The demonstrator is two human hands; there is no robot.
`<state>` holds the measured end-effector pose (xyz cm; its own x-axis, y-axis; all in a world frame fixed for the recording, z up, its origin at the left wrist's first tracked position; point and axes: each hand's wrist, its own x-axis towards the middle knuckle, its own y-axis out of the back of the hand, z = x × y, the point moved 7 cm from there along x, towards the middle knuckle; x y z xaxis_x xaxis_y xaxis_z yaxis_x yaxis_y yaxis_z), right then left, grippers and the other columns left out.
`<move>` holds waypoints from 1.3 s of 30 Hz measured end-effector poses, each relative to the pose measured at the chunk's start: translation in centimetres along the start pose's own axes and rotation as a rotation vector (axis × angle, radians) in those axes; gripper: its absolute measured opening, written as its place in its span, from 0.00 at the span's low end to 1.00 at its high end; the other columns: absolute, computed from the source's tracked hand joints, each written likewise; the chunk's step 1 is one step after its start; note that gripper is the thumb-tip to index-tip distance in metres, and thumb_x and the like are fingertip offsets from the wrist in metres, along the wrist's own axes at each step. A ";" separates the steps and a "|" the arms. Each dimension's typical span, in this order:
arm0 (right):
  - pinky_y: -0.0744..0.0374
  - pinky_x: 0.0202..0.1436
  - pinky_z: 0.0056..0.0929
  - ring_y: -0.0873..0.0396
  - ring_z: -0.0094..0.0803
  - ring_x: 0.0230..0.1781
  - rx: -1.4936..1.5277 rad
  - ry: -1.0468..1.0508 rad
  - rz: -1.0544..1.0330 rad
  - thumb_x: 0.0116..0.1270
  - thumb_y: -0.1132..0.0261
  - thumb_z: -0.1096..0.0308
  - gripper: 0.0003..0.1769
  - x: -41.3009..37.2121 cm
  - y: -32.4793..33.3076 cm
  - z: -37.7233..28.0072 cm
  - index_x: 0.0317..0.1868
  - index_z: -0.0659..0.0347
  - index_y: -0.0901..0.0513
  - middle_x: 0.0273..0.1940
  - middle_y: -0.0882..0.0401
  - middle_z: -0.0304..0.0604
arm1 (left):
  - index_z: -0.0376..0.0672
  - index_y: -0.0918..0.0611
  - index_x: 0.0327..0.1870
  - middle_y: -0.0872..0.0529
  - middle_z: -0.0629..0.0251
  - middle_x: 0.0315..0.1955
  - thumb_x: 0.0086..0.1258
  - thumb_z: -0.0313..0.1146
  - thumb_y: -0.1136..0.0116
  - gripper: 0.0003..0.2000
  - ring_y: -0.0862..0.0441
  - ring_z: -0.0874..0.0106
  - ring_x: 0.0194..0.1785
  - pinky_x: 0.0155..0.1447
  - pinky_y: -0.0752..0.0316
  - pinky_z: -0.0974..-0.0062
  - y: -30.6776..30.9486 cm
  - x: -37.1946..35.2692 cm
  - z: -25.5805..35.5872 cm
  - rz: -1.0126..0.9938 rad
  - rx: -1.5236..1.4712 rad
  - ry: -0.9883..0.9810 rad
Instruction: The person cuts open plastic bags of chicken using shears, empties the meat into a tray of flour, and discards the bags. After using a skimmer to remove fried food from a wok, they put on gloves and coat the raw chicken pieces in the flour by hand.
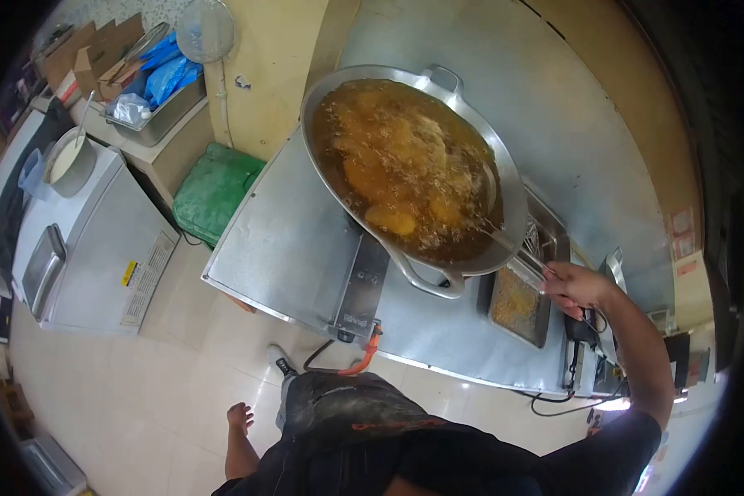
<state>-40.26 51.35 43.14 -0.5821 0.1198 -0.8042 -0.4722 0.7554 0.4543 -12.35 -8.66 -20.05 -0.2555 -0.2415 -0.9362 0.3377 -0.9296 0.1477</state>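
Observation:
A large metal wok with two loop handles is full of bubbling brown oil. Several golden pieces of food float in it under the foam. At the wok's right rim, my right hand is closed around the long metal handle of a skimmer. The skimmer's head dips into the oil, mostly hidden by bubbles. My left hand hangs low at my side over the floor, holding nothing, its fingers loosely bent and apart.
Below the wok is a gas burner with an orange hose on a steel counter. A rectangular tray with crumbs sits right of it. Leftward are a green bin, a white freezer and a pot.

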 end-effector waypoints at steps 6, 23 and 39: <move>0.40 0.07 0.26 0.40 0.23 0.05 0.179 0.039 -0.082 0.72 0.45 0.65 0.12 2.0 -1.4 -0.5 0.34 0.55 0.40 0.13 0.40 0.33 | 0.47 0.25 0.52 0.18 0.67 0.38 0.67 0.39 0.51 0.15 0.21 0.67 0.36 0.41 0.27 0.60 -0.1 -2.6 -2.2 0.036 -0.039 0.064; 0.49 0.07 0.17 0.47 0.16 0.06 0.427 0.277 -0.074 0.71 0.42 0.67 0.07 4.1 -2.5 -4.0 0.37 0.53 0.33 0.15 0.41 0.29 | 0.50 0.27 0.59 0.19 0.63 0.46 0.70 0.42 0.54 0.18 0.21 0.62 0.43 0.45 0.27 0.57 -0.3 -5.2 -8.9 0.055 -0.228 0.022; 0.39 0.09 0.22 0.36 0.21 0.07 0.163 0.279 0.404 0.67 0.41 0.71 0.12 -3.0 0.1 -2.3 0.31 0.58 0.37 0.15 0.35 0.33 | 0.47 0.31 0.64 0.21 0.60 0.53 0.69 0.42 0.55 0.23 0.22 0.58 0.50 0.52 0.28 0.53 0.9 -3.5 -1.9 0.000 -0.072 -0.053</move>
<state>-40.08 49.62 46.45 -0.8617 0.2633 -0.4337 -0.0766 0.7775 0.6242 -9.42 -8.10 -17.24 -0.3024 -0.2580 -0.9176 0.4013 -0.9077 0.1230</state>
